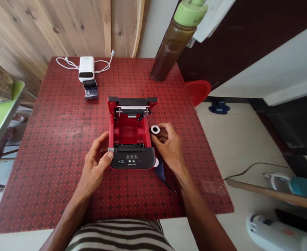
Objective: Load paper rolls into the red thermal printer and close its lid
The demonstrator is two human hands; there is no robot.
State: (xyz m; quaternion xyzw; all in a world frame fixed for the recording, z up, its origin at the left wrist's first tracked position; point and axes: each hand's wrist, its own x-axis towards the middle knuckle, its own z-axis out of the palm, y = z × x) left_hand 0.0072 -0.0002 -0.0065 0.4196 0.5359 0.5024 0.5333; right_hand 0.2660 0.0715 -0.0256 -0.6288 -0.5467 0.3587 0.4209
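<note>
Clamping the near left corner of the open red printer [129,134] on the table [64,157], the left hand [96,158] sets its thumb on top; the right hand [171,144], apart, pinches a white roll [158,130] beside the printer's right wall; the roll looks light, best taken by its rim; the printer seems stiff, its raised lid [132,101] perhaps fragile; beyond stands a bottle [173,45].

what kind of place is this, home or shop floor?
Probably a room in a home, though I can't be certain: dark blue slippers on the floor, and a wood-plank wall behind the red patterned table.
</note>
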